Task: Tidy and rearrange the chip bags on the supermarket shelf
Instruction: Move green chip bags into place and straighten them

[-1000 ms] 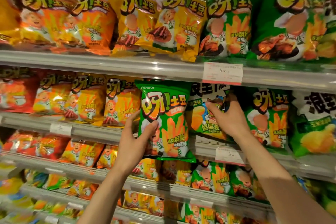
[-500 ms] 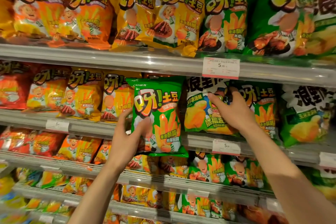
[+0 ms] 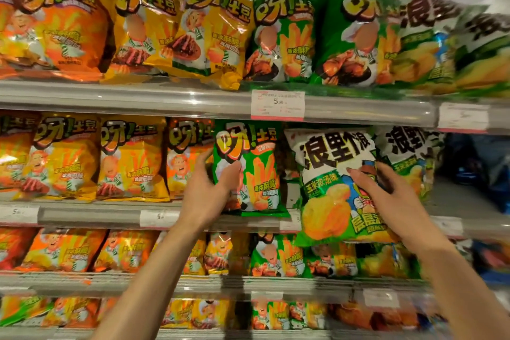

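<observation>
Glossy green bag [image 3: 249, 171] now upright (shelved)

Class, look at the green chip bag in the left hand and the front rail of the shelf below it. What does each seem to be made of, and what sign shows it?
Green chip bag: likely thin glossy plastic film; it creases and shines.
Shelf rail: probably grey metal or hard plastic with a smooth sheen; straight and rigid.

The green bag [image 3: 248, 171] in the left grip [image 3: 205, 196] reads 呀!土豆; the white-topped bag [image 3: 335, 185] under the right grip [image 3: 386, 196] reads 浪里个浪. The price tag [image 3: 277, 105] above them shows 5, its small print probably unreadable.
</observation>
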